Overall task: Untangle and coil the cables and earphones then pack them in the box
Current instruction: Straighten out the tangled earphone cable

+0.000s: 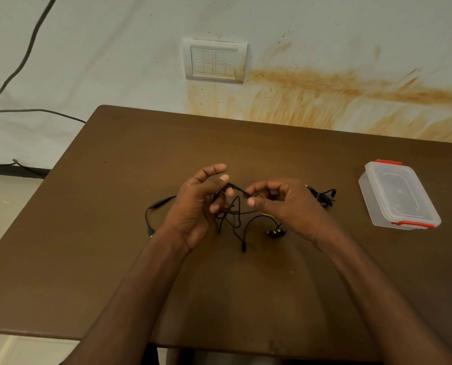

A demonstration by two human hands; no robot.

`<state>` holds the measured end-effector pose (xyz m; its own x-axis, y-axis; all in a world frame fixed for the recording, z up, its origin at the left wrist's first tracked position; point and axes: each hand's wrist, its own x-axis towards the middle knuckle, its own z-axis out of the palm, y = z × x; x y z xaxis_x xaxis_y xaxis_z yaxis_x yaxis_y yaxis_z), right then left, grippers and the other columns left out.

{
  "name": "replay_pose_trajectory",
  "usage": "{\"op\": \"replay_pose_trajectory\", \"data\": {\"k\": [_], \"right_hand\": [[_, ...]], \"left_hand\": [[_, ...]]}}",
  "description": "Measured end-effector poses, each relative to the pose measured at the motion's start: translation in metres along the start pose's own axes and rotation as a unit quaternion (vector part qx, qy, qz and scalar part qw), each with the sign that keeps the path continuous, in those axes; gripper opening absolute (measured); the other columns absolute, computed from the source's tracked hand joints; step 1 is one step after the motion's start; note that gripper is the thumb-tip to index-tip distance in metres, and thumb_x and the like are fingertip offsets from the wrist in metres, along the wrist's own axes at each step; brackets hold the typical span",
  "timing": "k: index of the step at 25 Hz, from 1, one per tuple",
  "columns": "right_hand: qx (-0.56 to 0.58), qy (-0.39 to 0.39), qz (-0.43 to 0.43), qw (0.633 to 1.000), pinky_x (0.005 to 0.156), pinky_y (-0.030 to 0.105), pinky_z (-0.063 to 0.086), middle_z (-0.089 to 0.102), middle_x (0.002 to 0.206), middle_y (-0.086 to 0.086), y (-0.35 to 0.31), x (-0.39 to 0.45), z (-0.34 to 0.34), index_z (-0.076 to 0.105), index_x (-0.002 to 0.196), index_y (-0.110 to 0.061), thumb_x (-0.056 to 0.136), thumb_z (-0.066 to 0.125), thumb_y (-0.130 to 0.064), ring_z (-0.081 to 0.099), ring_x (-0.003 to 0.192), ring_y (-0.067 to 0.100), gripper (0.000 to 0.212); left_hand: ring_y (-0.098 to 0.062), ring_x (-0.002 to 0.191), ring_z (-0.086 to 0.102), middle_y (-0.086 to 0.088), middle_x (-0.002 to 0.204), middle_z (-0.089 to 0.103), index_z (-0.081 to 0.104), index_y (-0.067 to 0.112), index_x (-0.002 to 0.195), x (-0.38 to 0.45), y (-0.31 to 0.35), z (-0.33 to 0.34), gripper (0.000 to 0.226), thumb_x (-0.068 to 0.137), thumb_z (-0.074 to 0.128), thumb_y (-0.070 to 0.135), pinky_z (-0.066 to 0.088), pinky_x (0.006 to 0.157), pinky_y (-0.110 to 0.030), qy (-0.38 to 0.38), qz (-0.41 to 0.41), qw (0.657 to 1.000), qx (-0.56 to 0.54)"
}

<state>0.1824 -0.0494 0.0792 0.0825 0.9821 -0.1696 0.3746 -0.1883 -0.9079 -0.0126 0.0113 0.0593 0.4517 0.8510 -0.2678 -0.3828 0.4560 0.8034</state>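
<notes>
A brown table stands against a stained wall with a switch plate. Above it, the left hand and the right hand each pinch the black earphone wire, a short stretch taut between their fingertips. Loops of the tangle hang below the fingers, and the yellow-marked earbuds lie under the right fingers. Another cable bundle lies just beyond the right hand; the closed box is well apart, further right. I judge untangling is in progress; next, a loop must be drawn free.
</notes>
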Motion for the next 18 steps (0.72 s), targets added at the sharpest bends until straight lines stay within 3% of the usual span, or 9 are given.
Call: {"op": "replay_pose_trajectory", "data": {"k": [2, 3, 6, 8, 9, 11, 14, 18], "right_hand": [[-0.02, -0.016, 0.009, 1.0, 0.088, 0.036, 0.061, 0.076, 0.103, 0.009, 0.003, 0.0, 0.001, 0.076, 0.107, -0.029, 0.089, 0.081, -0.015, 0.073, 0.095, 0.024, 0.023], [-0.01, 0.001, 0.005, 1.0, 0.083, 0.035, 0.062, 0.076, 0.101, 0.005, 0.003, 0.001, 0.002, 0.076, 0.106, -0.031, 0.089, 0.08, -0.015, 0.074, 0.09, 0.021, 0.024], [0.071, 0.154, 0.01, 0.986, 0.056, 0.029, 0.054, 0.074, 0.087, 0.001, 0.007, 0.007, 0.0, 0.078, 0.105, -0.024, 0.092, 0.077, -0.013, 0.065, 0.06, 0.011, 0.017], [0.163, 0.245, 0.019, 0.956, 0.052, 0.026, 0.049, 0.069, 0.077, 0.003, 0.009, 0.011, -0.004, 0.078, 0.099, -0.019, 0.094, 0.07, -0.004, 0.058, 0.056, 0.01, 0.018], [0.179, 0.269, 0.019, 0.946, 0.055, 0.024, 0.05, 0.068, 0.077, 0.004, 0.011, 0.012, -0.004, 0.077, 0.097, -0.019, 0.093, 0.067, 0.001, 0.059, 0.061, 0.011, 0.024], [0.105, 0.282, 0.006, 0.954, 0.068, 0.021, 0.05, 0.071, 0.092, 0.002, 0.014, 0.015, 0.001, 0.075, 0.101, -0.024, 0.088, 0.063, 0.008, 0.062, 0.08, 0.011, 0.037], [-0.009, 0.258, -0.011, 0.966, 0.085, 0.021, 0.048, 0.065, 0.117, -0.002, 0.012, 0.014, 0.013, 0.069, 0.113, -0.029, 0.081, 0.059, 0.008, 0.06, 0.106, 0.008, 0.05], [-0.031, 0.257, -0.134, 0.956, 0.079, 0.023, 0.054, 0.07, 0.106, -0.007, 0.0, 0.006, 0.02, 0.073, 0.101, -0.022, 0.087, 0.059, 0.004, 0.064, 0.097, 0.007, 0.033]], "left_hand": [[-0.006, 0.041, 0.037, -0.006, 0.081, 0.064, 0.061, 0.016, 0.113, -0.001, 0.003, -0.001, 0.022, 0.093, 0.064, 0.008, 0.047, 0.071, -0.03, -0.01, -0.009, 0.997, -0.078], [-0.004, 0.04, 0.036, -0.006, 0.084, 0.065, 0.061, 0.016, 0.112, -0.001, 0.005, -0.003, 0.019, 0.095, 0.062, 0.009, 0.051, 0.066, -0.025, -0.016, -0.011, 0.993, -0.119], [-0.002, 0.041, 0.04, -0.009, 0.1, 0.071, 0.061, 0.014, 0.12, -0.003, 0.012, -0.007, 0.025, 0.096, 0.057, 0.009, 0.049, 0.047, -0.016, -0.023, -0.014, 0.982, -0.188], [-0.003, 0.048, 0.053, -0.01, 0.112, 0.074, 0.059, 0.012, 0.13, -0.005, 0.015, -0.008, 0.039, 0.092, 0.057, 0.008, 0.053, 0.05, -0.018, -0.029, -0.007, 0.986, -0.163], [-0.005, 0.055, 0.061, -0.01, 0.116, 0.074, 0.058, 0.013, 0.134, -0.006, 0.014, -0.008, 0.043, 0.091, 0.057, 0.007, 0.056, 0.053, -0.02, -0.034, -0.007, 0.989, -0.144], [-0.013, 0.072, 0.073, -0.011, 0.119, 0.074, 0.057, 0.014, 0.135, -0.006, 0.012, -0.006, 0.042, 0.093, 0.058, 0.009, 0.06, 0.058, -0.025, -0.035, -0.009, 0.994, -0.108], [-0.021, 0.088, 0.076, -0.012, 0.115, 0.075, 0.058, 0.013, 0.135, -0.003, 0.007, -0.003, 0.037, 0.098, 0.06, 0.012, 0.064, 0.071, -0.033, -0.003, -0.001, 0.997, -0.074], [-0.027, 0.115, 0.072, -0.014, 0.12, 0.076, 0.06, 0.01, 0.137, -0.002, 0.0, 0.0, 0.038, 0.099, 0.062, 0.009, 0.05, 0.093, -0.042, 0.022, 0.039, 0.999, 0.002]]}}
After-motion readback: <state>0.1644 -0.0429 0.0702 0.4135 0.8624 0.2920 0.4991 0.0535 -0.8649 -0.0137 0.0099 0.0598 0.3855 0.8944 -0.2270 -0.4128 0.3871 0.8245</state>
